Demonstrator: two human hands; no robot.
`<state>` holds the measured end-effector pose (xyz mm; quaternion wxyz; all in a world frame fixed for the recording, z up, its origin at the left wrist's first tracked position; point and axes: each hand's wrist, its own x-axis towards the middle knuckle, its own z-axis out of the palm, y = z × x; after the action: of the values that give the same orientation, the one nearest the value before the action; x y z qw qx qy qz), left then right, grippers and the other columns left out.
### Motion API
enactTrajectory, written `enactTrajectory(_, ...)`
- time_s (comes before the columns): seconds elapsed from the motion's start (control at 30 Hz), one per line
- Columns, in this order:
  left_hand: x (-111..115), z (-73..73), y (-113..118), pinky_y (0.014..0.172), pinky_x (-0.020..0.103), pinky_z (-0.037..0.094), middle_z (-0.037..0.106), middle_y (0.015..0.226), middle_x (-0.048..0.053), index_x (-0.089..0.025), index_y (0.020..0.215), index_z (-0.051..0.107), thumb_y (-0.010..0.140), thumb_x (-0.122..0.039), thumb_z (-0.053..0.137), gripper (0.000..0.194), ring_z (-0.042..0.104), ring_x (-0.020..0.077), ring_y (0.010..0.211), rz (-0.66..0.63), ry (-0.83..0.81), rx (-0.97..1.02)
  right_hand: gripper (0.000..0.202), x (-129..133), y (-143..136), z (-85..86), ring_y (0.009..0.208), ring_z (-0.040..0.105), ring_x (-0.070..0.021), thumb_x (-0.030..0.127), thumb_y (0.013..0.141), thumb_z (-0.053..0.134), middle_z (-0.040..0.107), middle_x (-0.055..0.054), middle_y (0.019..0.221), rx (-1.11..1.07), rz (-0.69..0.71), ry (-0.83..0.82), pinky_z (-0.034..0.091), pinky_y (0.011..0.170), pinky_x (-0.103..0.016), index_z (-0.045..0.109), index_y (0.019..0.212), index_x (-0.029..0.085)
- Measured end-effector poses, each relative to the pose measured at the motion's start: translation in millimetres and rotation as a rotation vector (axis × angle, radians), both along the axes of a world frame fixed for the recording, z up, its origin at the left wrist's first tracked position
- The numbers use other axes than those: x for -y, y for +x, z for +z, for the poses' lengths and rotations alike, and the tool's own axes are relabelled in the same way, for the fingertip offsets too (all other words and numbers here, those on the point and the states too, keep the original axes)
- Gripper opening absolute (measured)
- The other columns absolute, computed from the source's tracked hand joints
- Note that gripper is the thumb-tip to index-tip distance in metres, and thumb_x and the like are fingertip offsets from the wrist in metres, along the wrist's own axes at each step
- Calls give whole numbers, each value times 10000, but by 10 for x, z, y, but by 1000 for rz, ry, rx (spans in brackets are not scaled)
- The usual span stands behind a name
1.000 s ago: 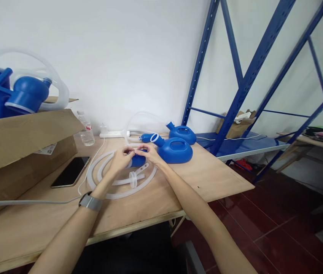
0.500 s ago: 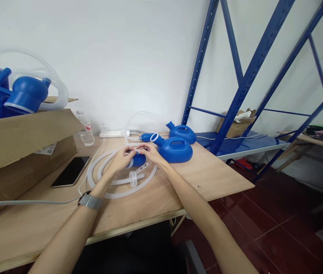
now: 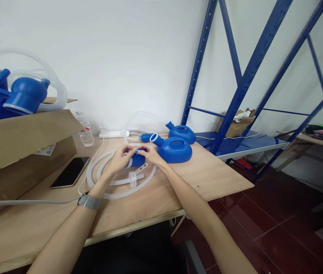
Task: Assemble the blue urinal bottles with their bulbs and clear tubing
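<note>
My left hand and my right hand meet over the table, thumbs and fingertips pinched together. Between the fingertips is a small whitish-blue bit, too small to name. Right under them lies a blue plastic funnel-shaped piece with a white rim, partly covered by my fingers; whether the bit belongs to it I cannot tell. Around it coils a clear plastic tube. A clear cap with a holed strap rests in front, by the tube's end. Beside my right hand stands a blue urinal bottle with a handle.
Behind stand a second blue bottle and a smaller blue piece. A power strip, water bottle and phone lie left. A cardboard box holds several blue pieces. Blue shelving rises at right.
My hands stay over the blue piece; the fingertips have shifted slightly, with the left fingers drawn a little closer together. The other things stay put, apart from a slight camera shift.
</note>
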<state>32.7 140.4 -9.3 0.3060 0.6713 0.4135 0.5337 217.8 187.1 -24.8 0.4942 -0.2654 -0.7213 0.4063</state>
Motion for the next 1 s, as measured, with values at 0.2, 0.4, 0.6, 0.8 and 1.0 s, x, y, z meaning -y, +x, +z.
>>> enactTrajectory(0.2,-11,-30,0,791,327,474,673,832,23,-196,849,630,818,-543,695,354,621,195,807,15,9,8,278,23,-7,-12,858,630,-188,447,788,710,694,-19,873,43,-64,53,500,856,-323,676,872,184)
enactTrajectory(0.4,-2,-19,-4,738,323,466,664,806,17,-208,821,593,816,-534,668,334,608,191,758,21,44,-38,281,100,-35,-25,854,610,-188,445,792,677,682,-15,887,63,-114,68,503,836,-325,641,897,186)
enactTrajectory(0.6,-6,-4,4,735,332,471,678,814,25,-215,830,585,834,-456,617,243,625,201,756,58,74,-98,255,130,-48,2,849,615,-192,434,803,657,674,-8,873,66,-138,47,502,854,-334,644,896,197)
enactTrajectory(0.8,15,3,61,740,340,472,667,776,20,-228,801,567,823,-335,580,110,614,207,741,168,77,-212,231,172,-41,50,852,619,-199,411,796,663,684,-10,869,108,-168,40,504,837,-334,644,884,199)
enactTrajectory(1.0,80,60,86,752,335,488,698,841,39,-221,837,599,838,-393,563,175,639,218,801,142,104,-155,233,147,-41,80,893,637,-205,418,798,673,711,-23,904,75,-163,49,505,899,-343,663,883,201)
